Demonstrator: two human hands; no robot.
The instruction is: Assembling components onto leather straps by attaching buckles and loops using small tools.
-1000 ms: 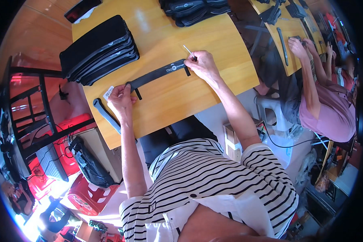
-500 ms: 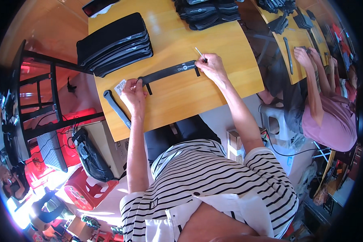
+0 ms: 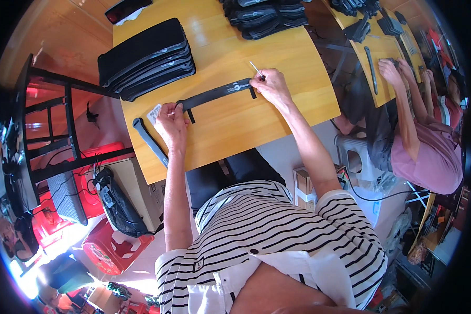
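Note:
A long black fabric strap (image 3: 214, 95) with pale print lies across the table in front of me, two short black tabs sticking out from its near edge. My left hand (image 3: 171, 128) pinches the strap's left end between thumb and fingers. Beside those fingers is a white printed label (image 3: 154, 113); whether it is attached to the strap I cannot tell. At the strap's right end, my right hand (image 3: 273, 90) is closed on it, while a thin pale-shafted tool (image 3: 254, 67) with a dark base pokes up from the same fingers. A second dark strap (image 3: 150, 142) rests along the table's left edge.
Stacked black fabric pieces (image 3: 146, 57) occupy the back left of the wooden table (image 3: 220, 136), with another bundled black pile (image 3: 267, 20) at the back. A phone-like dark object (image 3: 126, 9) lies in the far corner. To the right, a co-worker (image 3: 426, 152) sits at another table. Red stools (image 3: 112, 246) stand lower left.
The whole view has shifted very slightly. Both hands keep their hold on the strap, with only tiny finger movement.

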